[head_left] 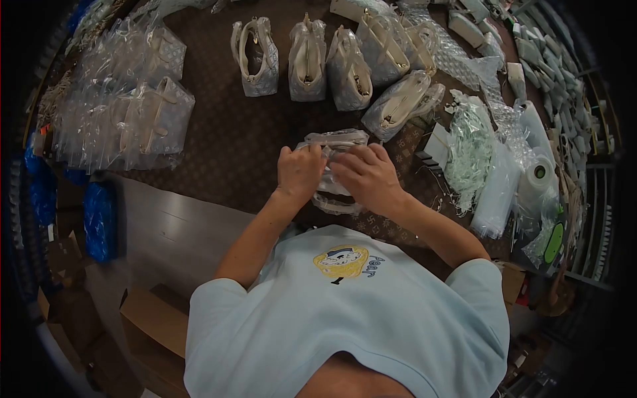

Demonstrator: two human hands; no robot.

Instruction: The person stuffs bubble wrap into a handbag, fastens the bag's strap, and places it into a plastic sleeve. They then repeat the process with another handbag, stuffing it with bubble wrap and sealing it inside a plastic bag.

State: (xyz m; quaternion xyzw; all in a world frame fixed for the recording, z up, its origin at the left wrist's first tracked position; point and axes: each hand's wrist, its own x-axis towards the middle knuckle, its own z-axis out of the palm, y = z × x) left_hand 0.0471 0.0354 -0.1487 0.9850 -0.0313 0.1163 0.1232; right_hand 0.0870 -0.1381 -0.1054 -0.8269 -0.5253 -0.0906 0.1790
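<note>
A pale handbag (337, 137) with plastic film around it is on the table in front of my body. One of its wrapped handles (337, 205) loops toward me. At the bag's left side, my left hand (300, 171) has its fingers curled closed on the edge. My right hand (365, 171) reaches over from the right, fingers bent down onto the bag's opening. My fingers hide much of the bag's middle, and the exact part pinched is not visible. Beyond it stand several similar handbags (307, 63), and one more bag (398, 106) leans to the right.
Film-wrapped bags (126, 119) lie piled at the left. To the right are pale shredded filler (470, 146), clear plastic sleeves (497, 192), a film roll (539, 174) and bubble wrap (444, 60). An open cardboard box (156, 318) and blue bundles (99, 219) are below left.
</note>
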